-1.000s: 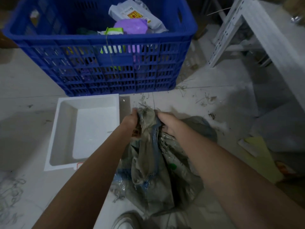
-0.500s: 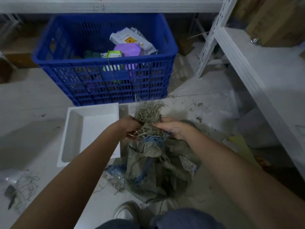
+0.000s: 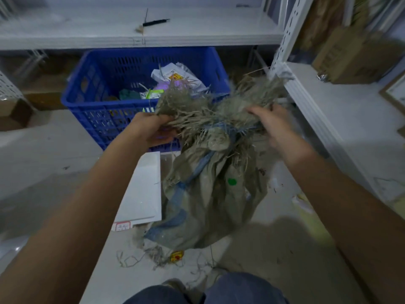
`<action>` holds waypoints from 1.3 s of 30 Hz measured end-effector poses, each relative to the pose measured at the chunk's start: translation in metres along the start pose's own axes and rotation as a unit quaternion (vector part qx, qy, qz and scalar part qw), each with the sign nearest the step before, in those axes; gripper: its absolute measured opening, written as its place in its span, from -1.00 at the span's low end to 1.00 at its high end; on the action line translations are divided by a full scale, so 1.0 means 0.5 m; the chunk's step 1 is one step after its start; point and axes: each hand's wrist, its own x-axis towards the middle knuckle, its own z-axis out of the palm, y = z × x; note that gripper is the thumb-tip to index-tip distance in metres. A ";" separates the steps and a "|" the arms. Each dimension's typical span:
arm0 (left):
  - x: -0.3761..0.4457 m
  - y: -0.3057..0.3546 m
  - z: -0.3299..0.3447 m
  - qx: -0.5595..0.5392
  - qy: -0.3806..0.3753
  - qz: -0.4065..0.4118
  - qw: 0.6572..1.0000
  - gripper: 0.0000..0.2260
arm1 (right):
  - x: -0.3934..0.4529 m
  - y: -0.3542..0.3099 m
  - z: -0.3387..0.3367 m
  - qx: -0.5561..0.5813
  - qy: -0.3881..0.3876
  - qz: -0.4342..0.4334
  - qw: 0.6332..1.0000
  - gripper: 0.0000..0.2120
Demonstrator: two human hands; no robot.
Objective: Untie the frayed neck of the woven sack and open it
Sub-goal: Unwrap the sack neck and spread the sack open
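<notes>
a person's two bare hands hold the frayed neck [image 3: 210, 115] of a woven sack [image 3: 208, 194] at the centre of the frame; the left hand [image 3: 153, 130] is closed around a clump of loose fibres at the neck's left side; the right hand [image 3: 276, 126], blurred, has its fingers curled into the fibres at the neck's right side; between the hands the fraying spreads wide, with blue threads showing in the middle; the sack hangs from the neck down the centre of the frame, grey-green with a blue stripe and a green dot [image 3: 232, 182] on its right side, its base bunched on the floor [image 3: 274, 255] in the lower centre; a small yellow label [image 3: 176, 256] and stray fibres lie on the floor just below the base; a white tray [image 3: 142, 194] lies left of centre, partly hidden behind the sack; a blue crate [image 3: 105, 99] holding packets stands in the upper centre, behind the hands; a white shelf [image 3: 109, 29] runs across the top of the frame with a dark tool [image 3: 155, 22] lying on it; more white shelving [image 3: 341, 119] fills the right side, with cardboard boxes [image 3: 346, 58] in the upper right; blue trouser knees [image 3: 241, 290] show at the bottom edge
</notes>
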 end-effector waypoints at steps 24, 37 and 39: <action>0.034 -0.156 -0.021 -0.064 0.008 -0.124 0.990 -0.76 | -0.041 0.186 0.005 -0.401 -0.194 -0.118 0.887 -0.03; 0.044 -0.178 -0.051 0.171 0.120 -0.109 0.972 -0.68 | -0.009 0.379 0.022 -0.101 -0.189 0.106 0.971 -0.83; 0.052 -0.183 -0.069 0.222 0.110 -0.119 0.961 -0.64 | 0.021 0.342 -0.020 -0.005 -0.177 0.204 0.963 -0.79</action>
